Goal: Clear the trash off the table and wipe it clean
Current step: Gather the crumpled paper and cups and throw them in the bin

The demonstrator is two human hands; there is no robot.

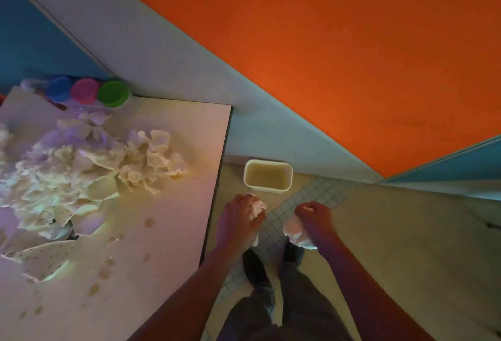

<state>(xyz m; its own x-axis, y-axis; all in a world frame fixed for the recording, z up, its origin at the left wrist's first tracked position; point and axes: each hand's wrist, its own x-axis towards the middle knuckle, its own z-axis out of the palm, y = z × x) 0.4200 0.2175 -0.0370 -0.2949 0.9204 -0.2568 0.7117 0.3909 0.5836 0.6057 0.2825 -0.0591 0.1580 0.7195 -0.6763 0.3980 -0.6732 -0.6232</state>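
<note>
Both bare forearms reach up from the bottom of the frame over the floor, to the right of the table. The left hand [241, 217], at lower centre, is knuckles-up with its fingers curled tight round a crumpled white paper wad [256, 208] that bulges out on its right side. The right hand [314, 216], just beside it, is also fisted, gripping a second crumpled white paper scrap [296, 233] that hangs below the fist.

Just above the hands a cream rectangular plastic bin [268, 176] stands on the floor. The white table [151, 232] fills the lower left, carrying a large heap of torn white and dotted paper [81, 175] and brownish spots [148, 223]. At the table's far edge, upper left, stand three tubs with blue [60, 88], pink [84, 91] and green [113, 93] lids.
</note>
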